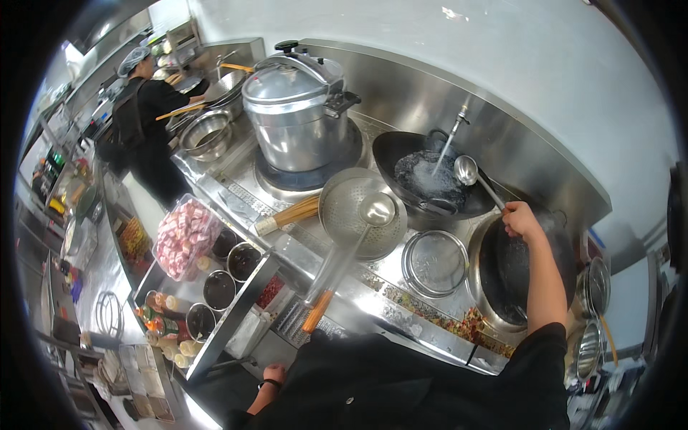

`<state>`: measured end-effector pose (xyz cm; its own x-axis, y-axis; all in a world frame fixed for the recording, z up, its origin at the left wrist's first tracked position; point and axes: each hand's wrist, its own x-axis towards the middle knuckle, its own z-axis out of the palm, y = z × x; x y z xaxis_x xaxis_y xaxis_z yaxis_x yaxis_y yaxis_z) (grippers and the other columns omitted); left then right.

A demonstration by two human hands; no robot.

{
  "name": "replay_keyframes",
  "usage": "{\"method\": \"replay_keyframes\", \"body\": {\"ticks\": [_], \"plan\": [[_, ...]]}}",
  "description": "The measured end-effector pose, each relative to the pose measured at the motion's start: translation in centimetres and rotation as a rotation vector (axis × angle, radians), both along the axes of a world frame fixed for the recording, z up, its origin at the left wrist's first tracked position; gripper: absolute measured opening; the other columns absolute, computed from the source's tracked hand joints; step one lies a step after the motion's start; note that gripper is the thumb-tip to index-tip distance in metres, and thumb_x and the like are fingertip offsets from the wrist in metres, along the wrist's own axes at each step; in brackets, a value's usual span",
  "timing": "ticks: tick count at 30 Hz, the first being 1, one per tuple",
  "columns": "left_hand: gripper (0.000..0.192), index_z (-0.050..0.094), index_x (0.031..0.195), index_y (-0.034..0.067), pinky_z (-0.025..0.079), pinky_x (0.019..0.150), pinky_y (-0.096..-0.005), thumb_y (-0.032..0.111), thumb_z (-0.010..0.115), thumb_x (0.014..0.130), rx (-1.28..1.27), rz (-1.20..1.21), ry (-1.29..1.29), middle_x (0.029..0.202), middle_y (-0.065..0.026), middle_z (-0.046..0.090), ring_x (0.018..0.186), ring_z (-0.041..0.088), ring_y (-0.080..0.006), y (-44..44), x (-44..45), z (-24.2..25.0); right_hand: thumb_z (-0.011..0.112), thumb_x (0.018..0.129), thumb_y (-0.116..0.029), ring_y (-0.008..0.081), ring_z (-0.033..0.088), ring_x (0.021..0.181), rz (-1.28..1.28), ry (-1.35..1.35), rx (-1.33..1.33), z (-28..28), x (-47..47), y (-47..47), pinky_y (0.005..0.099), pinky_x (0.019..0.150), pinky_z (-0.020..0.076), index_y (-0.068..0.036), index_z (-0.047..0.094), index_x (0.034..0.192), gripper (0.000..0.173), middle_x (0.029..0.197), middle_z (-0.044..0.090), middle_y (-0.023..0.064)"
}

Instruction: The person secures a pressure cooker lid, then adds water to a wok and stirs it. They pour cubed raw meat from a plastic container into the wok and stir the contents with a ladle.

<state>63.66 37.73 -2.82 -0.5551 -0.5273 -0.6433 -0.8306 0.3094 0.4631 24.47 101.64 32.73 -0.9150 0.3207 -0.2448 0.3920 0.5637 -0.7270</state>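
My right hand (518,219) is closed around the handle of a steel ladle (466,170), whose bowl hangs over the right rim of a black wok (380,153). Water runs from a faucet (457,123) into that wok and churns there. Below my right forearm lies a second dark wok (497,269) on a burner. A perforated strainer (336,215) and another ladle (377,208) rest left of the first wok, near a bamboo brush (290,215). My left hand (274,373) hangs low by my body, fingers curled; whether it holds anything is hidden.
A large pressure cooker (295,118) stands at the back left. A plastic tub of raw cut meat (185,236) sits above sauce containers (219,290) and bottles. Round wire-mesh strainers (435,263) lie before the wok. A co-worker (142,118) stands at the far left.
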Motion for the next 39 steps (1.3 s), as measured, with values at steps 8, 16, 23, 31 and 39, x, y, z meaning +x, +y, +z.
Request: {"method": "replay_keyframes", "body": {"ticks": [8,16,23,31,39], "plan": [[0.045,0.078,0.104,0.012,0.054,0.091,-0.0439,0.051,0.072,0.081,-0.049,-0.021,-0.138,0.107,-0.0139,0.075,0.106,0.068,-0.0364,-1.5,10.5,-11.2,0.058,0.089,-0.005,0.0132,0.057,0.061,-0.044,-0.249,-0.873,-2.1,-2.9,-2.4,0.0223,0.047,0.0494,0.006,0.054,0.105,0.02,0.084,0.059,0.0133],[0.045,0.078,0.106,0.014,0.053,0.094,-0.0436,0.05,0.067,0.083,-0.078,-0.132,-0.147,0.112,-0.0136,0.073,0.107,0.069,-0.0347,-2.3,9.4,-14.9,0.056,0.09,-0.005,0.0123,0.056,0.069,-0.192,-0.178,-1.582,-0.7,1.4,-3.3,0.0178,0.052,0.0489,0.017,0.047,0.115,0.035,0.103,0.054,0.0222],[0.029,0.075,0.1,0.002,0.057,0.076,-0.0397,0.026,0.069,0.084,0.057,0.019,-0.025,0.098,-0.016,0.075,0.091,0.073,-0.0276,0.0,-1.0,-1.9,0.055,0.093,-0.007,0.0091,0.054,0.072,-0.083,0.131,-1.592,6.0,8.5,0.6,0.0159,0.049,0.0475,0.016,0.047,0.118,0.035,0.103,0.055,0.0185],[0.025,0.074,0.092,0.004,0.056,0.074,-0.0405,0.025,0.062,0.087,0.018,-0.137,-0.052,0.094,-0.0157,0.074,0.086,0.072,-0.0278,-0.8,-3.4,-2.1,0.055,0.098,-0.012,0.0103,0.055,0.068,-0.213,0.551,-1.156,11.4,18.4,4.2,0.0161,0.048,0.0508,0.011,0.048,0.125,0.036,0.101,0.059,0.0178],[0.04,0.074,0.096,0.008,0.055,0.086,-0.0453,0.042,0.056,0.085,-0.162,-0.368,-0.097,0.099,-0.0165,0.073,0.098,0.07,-0.034,-2.9,-3.1,-5.7,0.051,0.097,-0.011,0.0089,0.056,0.058,-0.484,0.493,-0.558,9.0,24.0,6.3,0.0199,0.042,0.0449,0.004,0.052,0.127,0.034,0.088,0.061,0.0089]]}}
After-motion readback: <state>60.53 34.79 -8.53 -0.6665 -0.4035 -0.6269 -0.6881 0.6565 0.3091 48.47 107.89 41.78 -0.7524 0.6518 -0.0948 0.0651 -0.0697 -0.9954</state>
